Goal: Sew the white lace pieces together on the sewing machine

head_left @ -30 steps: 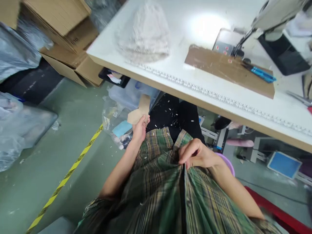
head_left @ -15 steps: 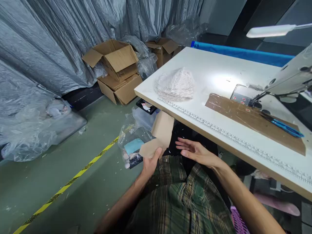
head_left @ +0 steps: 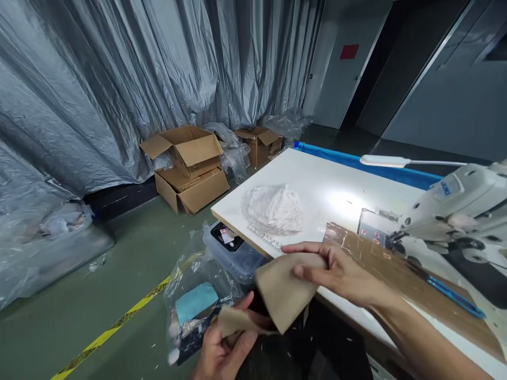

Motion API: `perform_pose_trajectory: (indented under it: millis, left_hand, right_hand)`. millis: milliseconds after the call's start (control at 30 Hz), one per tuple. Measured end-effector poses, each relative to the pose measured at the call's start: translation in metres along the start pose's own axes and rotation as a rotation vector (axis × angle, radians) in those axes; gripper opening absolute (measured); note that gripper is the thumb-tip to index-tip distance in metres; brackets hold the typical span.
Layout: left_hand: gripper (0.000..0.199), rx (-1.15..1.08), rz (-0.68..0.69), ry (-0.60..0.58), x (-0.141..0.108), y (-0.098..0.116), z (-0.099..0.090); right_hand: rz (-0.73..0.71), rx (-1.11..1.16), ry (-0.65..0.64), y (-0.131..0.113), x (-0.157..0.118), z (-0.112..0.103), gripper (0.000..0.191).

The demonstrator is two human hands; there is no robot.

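A beige, curved fabric piece (head_left: 289, 290) is gripped in my right hand (head_left: 336, 272), thumb on its face and fingers behind it, beside the front edge of the white sewing table (head_left: 312, 169). Lower and to the left, my left hand (head_left: 227, 343) pinches a second beige curved part (head_left: 233, 321). Whether the two parts are joined is not clear; they come close together near the lower corner. On the table, just beyond my right hand, lies a pile of white lacy pieces (head_left: 273, 208).
A sewing machine (head_left: 463, 211) stands at the right, with blue-handled scissors (head_left: 455, 296) on a brown board (head_left: 356, 253). Below the table's left corner are a plastic tub (head_left: 225, 258) and a clear bag (head_left: 198, 301). Cardboard boxes (head_left: 194, 174) sit farther back.
My right hand has closed on the beige piece and raised it towards the table edge. My left hand has shifted down and left. The view has tilted up.
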State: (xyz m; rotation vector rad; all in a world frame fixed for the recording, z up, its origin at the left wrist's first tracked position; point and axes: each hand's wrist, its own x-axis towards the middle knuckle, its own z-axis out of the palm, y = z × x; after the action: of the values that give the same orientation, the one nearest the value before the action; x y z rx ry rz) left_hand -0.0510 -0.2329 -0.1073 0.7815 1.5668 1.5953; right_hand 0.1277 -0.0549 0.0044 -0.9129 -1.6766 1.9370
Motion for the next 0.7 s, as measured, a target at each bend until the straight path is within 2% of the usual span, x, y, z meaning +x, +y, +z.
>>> perform_pose_trajectory:
  millis: [100, 167, 267, 367, 433, 533, 600, 700]
  left_hand:
    - [0.036, -0.077, 0.103, 0.088, 0.037, 0.037, 0.025]
    - [0.035, -0.180, 0.149, 0.100, 0.064, 0.054, 0.041]
    - [0.041, -0.295, 0.234, 0.166, 0.101, 0.070, 0.063]
    - [0.043, -0.270, 0.238, 0.187, 0.126, 0.078, 0.080]
    - [0.048, -0.161, 0.221, 0.165, 0.137, 0.081, 0.087]
    - [0.068, 0.144, 0.165, 0.142, 0.145, 0.082, 0.090]
    - [0.080, 0.447, 0.152, 0.169, 0.148, 0.082, 0.090]
    - [0.089, 0.842, 0.239, 0.231, 0.152, 0.085, 0.088]
  right_hand:
    - [-0.012, 0.014, 0.106, -0.034, 0.017, -0.012, 0.048]
    - [-0.053, 0.072, 0.176, -0.055, 0.032, -0.022, 0.057]
    - [-0.166, 0.071, 0.189, -0.081, 0.061, -0.041, 0.076]
    - [-0.275, -0.032, 0.206, -0.093, 0.101, -0.062, 0.071]
    - [-0.280, -0.131, 0.254, -0.090, 0.131, -0.072, 0.060]
    - [-0.136, -0.334, 0.366, -0.069, 0.167, -0.079, 0.048]
    - [-0.045, -0.425, 0.433, -0.049, 0.181, -0.078, 0.045]
    - [-0.034, -0.473, 0.446, -0.026, 0.186, -0.072, 0.044]
